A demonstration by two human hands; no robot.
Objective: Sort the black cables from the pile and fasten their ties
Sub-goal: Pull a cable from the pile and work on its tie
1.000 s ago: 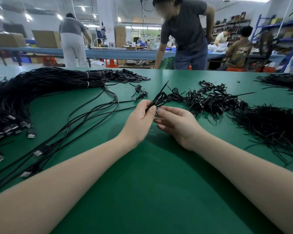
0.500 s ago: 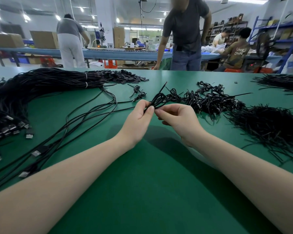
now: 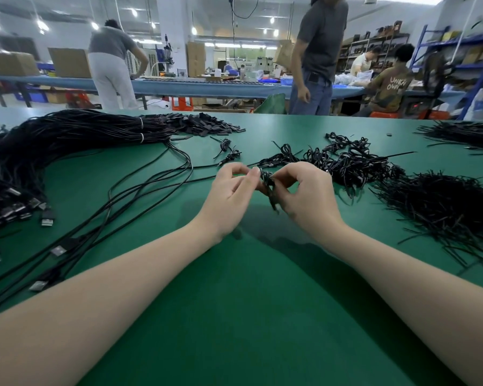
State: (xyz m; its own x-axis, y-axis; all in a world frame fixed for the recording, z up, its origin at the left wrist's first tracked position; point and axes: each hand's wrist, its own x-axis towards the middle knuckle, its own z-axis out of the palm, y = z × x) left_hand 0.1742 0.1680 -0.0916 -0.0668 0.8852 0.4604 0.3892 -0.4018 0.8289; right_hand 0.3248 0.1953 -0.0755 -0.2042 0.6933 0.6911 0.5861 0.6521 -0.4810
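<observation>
A: Coiled black cable (image 3: 267,181), held up over the green table (image 3: 234,316), pinched from both sides. Anything hidden?

B: Plenty. Tie on that coil too small and dark to make out; fastened or loose, cannot tell. Lower tip tucked behind the right hand's (image 3: 308,197) curled fingers.

A: Going left to right, then?

B: Far left of the coil: big bundle of long cables (image 3: 76,135), banded with two white ties, plug ends spilling off the frame's left edge. Nearer the coil: several loose long cables (image 3: 129,207) running toward it, a few metal plugs lying by the left forearm.

A: Left hand (image 3: 230,195)?

B: Touching the coil's left side, thumb and forefinger closed on it, other fingers curled.

A: Right of the coil?

B: Right hand gripping the coil, fingertips pinched round it. Behind and to the right: heap of bundled cables (image 3: 354,162), individual coils impossible to separate. Further right: pile of loose ties (image 3: 441,207), cut off by the right edge.

A: Open room?

B: Bare green surface below the coil, between the forearms, down to the near edge. Behind the coil, far table edge, people partly cropped by the top.
</observation>
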